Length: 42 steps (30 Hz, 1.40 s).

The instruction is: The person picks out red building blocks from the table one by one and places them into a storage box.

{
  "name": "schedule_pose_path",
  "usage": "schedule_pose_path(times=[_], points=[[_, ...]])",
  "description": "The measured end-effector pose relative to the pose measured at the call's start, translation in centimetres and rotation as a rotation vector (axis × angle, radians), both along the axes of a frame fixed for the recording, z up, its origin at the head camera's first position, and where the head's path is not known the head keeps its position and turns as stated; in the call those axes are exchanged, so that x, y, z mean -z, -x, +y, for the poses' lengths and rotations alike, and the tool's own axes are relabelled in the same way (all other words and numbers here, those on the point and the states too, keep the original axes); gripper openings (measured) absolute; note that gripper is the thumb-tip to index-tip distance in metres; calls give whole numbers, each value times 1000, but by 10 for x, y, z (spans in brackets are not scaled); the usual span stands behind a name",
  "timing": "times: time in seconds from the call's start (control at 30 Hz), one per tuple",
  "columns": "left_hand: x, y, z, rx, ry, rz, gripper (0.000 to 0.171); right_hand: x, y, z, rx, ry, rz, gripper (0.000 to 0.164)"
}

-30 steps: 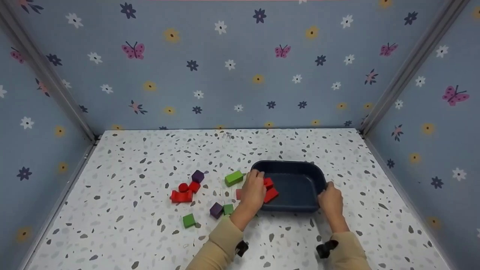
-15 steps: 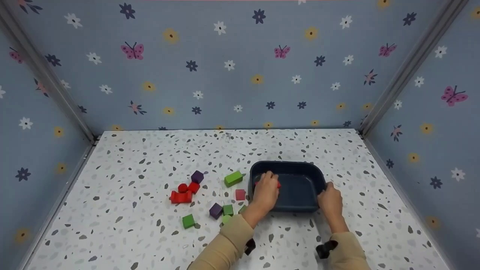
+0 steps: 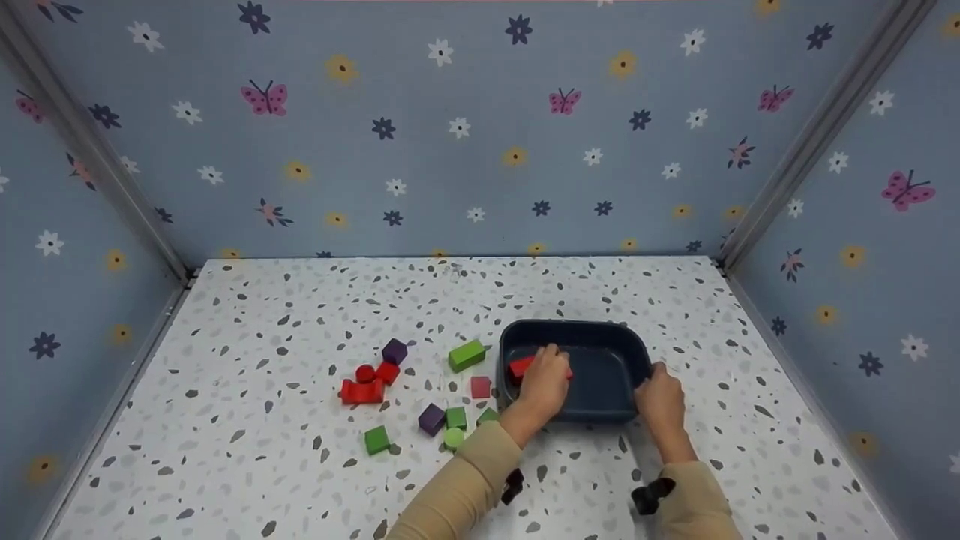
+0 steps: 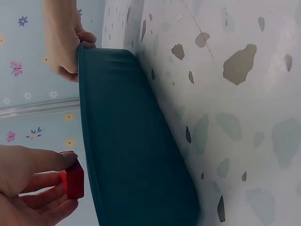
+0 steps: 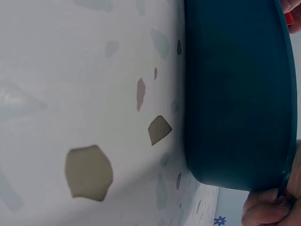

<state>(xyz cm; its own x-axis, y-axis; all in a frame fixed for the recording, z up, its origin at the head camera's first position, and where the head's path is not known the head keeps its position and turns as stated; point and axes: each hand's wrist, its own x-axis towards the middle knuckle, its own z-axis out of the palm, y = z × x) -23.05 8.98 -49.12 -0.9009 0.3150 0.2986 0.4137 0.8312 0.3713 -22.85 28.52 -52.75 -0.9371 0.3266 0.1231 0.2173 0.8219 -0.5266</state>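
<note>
In the head view my left hand (image 3: 546,382) is over the left part of a dark blue plastic tub (image 3: 574,417). It pinches a red block (image 4: 73,181) between thumb and fingers, above the rim in the left wrist view. Another red block (image 3: 520,367) shows in the tub's left end, partly covered by that hand. My right hand (image 3: 661,401) grips the tub's right rim, fingers curled over the edge. The right wrist view shows the tub's outer wall (image 5: 235,94) and those gripping fingers (image 5: 265,214).
Left of the tub lie a long light green block (image 3: 467,355), a pinkish-red cube (image 3: 480,387), purple cubes (image 3: 432,419), green cubes (image 3: 377,440) and a light green round piece (image 3: 454,439). Farther left sits a red arched block (image 3: 362,391) beside small red pieces (image 3: 387,373). Patterned walls enclose the speckled table.
My left hand has moved right, from the tub's left rim to over its inside, with a red block. That uncovers the pinkish-red cube and light green round piece. My right hand stays on the rim.
</note>
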Motion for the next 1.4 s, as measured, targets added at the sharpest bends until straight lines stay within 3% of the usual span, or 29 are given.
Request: schedule_pose_path(times=[0.17, 0.37, 0.67, 1.03, 1.4], points=[[6, 2, 4, 23, 21, -16, 19, 1, -1, 0, -4, -9, 11, 23], [13, 6, 6, 52, 28, 0, 10, 2, 1, 1, -9, -25, 36, 27], [19, 11, 11, 81, 22, -114, 7, -1, 1, -1, -11, -15, 26, 25], [30, 16, 14, 107, 74, -150, 11, 0, 0, -1, 3, -4, -27, 24], [31, 21, 16, 123, 47, -247, 15, -1, 0, -1, -1, -21, -16, 28]])
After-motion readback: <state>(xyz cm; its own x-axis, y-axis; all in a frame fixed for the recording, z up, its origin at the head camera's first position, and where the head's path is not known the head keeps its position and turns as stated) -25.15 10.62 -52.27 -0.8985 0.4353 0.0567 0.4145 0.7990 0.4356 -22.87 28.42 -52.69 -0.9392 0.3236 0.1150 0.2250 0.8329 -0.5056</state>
